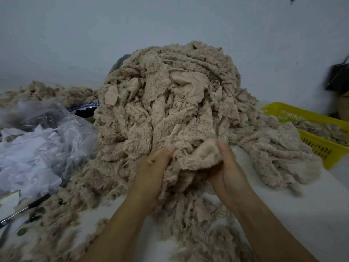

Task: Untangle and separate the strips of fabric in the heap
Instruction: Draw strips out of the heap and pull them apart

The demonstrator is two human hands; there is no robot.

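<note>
A big heap [170, 95] of beige, fuzzy fabric strips fills the middle of the white tabletop [283, 214]. Its loose ends trail toward the near edge and over into a yellow basket [321, 148] on the right. At the heap's near foot both hands hold one bunch of strips [192, 161] between them. The left hand [153, 171] has its fingers [151, 160] curled into the fabric, thumb on top. The right hand [228, 171] grips the other side with its thumb pressed along the top; its other digits are buried under the fluff, so I can't see how they lie. Where one strip ends and the next begins inside the tangle is beyond telling. To the left a clear plastic bag [75, 129] holds white scraps [28, 157] and half hides something blue and white I can't make out. Scissors [24, 212] lie blurred at the lower left. A dark object [338, 76] is cut off at the right edge.
</note>
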